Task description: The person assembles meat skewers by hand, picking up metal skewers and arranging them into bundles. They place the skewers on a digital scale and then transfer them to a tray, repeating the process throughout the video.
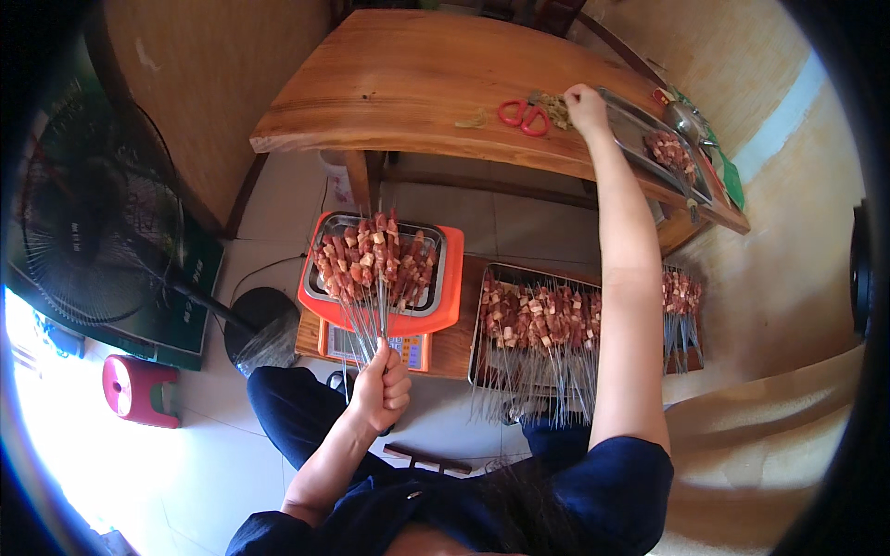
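My left hand [382,389] grips the metal ends of a bunch of raw meat skewers [366,260]. Their meat lies over a metal tray [439,278] in the orange pan of a digital kitchen scale [417,351]. My right hand [585,108] is stretched out to the wooden table, its fingers bent at a small pile of yellowish strands [555,110]; whether it grips any cannot be told. Red-handled scissors [525,117] lie just left of the pile. More meat skewers [539,316] fill a large tray on the low bench, partly hidden by my right forearm.
On the table's right end, a metal tray [636,149] holds a tied meat bundle [669,154] beside a metal utensil [681,119]. Further skewers [681,299] lie at the bench's right end. A standing fan [90,236] and a pink stool [139,390] are at left.
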### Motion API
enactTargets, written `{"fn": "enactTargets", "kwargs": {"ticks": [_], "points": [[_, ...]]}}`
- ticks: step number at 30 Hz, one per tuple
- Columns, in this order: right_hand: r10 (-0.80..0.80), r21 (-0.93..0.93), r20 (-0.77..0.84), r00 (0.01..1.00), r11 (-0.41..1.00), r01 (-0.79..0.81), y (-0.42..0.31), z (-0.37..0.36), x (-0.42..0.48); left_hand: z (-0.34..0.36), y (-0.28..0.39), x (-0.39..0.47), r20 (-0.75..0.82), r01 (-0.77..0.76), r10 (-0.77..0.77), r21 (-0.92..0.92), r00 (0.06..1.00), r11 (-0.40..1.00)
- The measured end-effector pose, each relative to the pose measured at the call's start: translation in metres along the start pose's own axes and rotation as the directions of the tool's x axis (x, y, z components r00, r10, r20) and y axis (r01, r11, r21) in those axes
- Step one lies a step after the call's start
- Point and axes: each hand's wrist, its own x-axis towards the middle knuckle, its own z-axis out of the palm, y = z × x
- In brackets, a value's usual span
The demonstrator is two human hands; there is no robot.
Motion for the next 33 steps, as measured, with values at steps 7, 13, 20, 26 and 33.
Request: {"fn": "enactTargets", "kwargs": {"ticks": [7,13,20,26,33], "points": [[-0.02,-0.038,0.342,0.94,0.999,0.036,0.002,0.004,-0.004,-0.003,0.007,-0.004,-0.05,0.032,-0.032,-0.004,0.998,0.999],[0.291,0.208,0.068,0.954,0.931,-0.299,0.03,-0.004,0.018,0.003,0.013,-0.007,-0.028,0.066,-0.065,0.032,0.997,0.997],[0.302,0.841,-0.058,0.952,0.528,-0.116,-0.043,-0.091,0.007,-0.003,0.011,-0.003,0.053,0.094,-0.093,-0.005,0.994,0.996],[0.031,0.816,0.48,0.877,0.351,-0.459,-0.168,-0.083,-0.196,0.0,0.009,-0.005,-0.108,0.016,-0.007,0.083,0.994,0.996],[0.07,0.755,0.54,0.839,0.401,-0.519,-0.233,-0.035,-0.386,0.004,0.01,0.0,-0.068,-0.019,0.034,0.216,0.997,0.976]]}}
